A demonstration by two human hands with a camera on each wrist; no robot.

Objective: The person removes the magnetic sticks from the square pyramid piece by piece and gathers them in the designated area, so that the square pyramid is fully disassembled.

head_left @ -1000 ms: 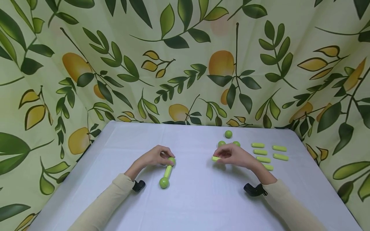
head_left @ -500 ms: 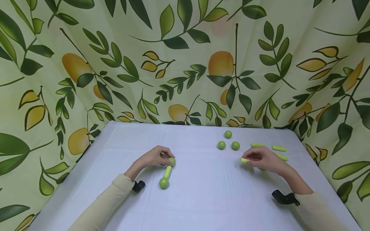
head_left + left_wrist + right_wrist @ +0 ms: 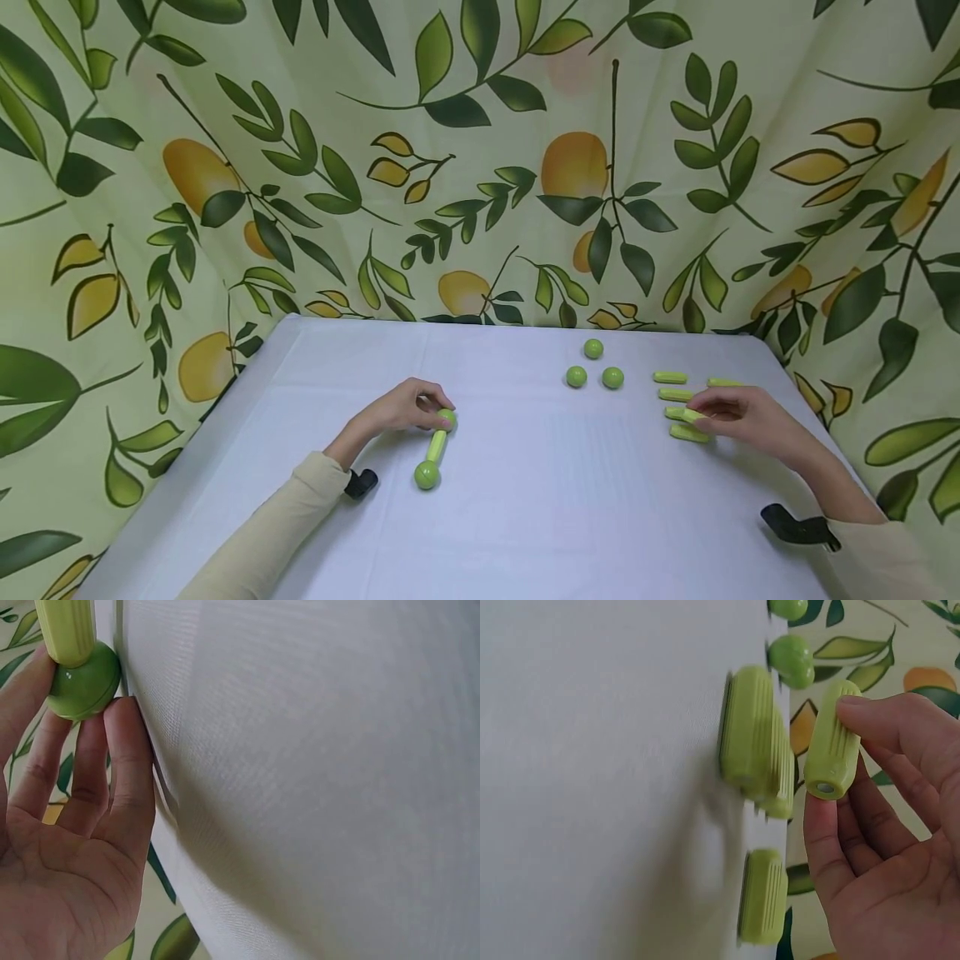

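Note:
My left hand pinches the green ball at the far end of a joined piece lying on the table. A ribbed light-green magnetic rod links that ball to a nearer green ball. On the right, my right hand holds another ribbed rod between thumb and fingers. A small metal disc shows in that rod's end. Below and around the right hand lie several loose rods, spaced apart. The hand covers part of this group in the head view.
Three loose green balls sit toward the back right, left of the rods. A white cloth covers the table. Behind the table's back edge hangs a leaf-patterned curtain. Each wrist carries a black camera.
My right hand has moved to the right with its rod, from the mid-table to over the loose rods, uncovering the three balls. My left hand stays on the joined piece.

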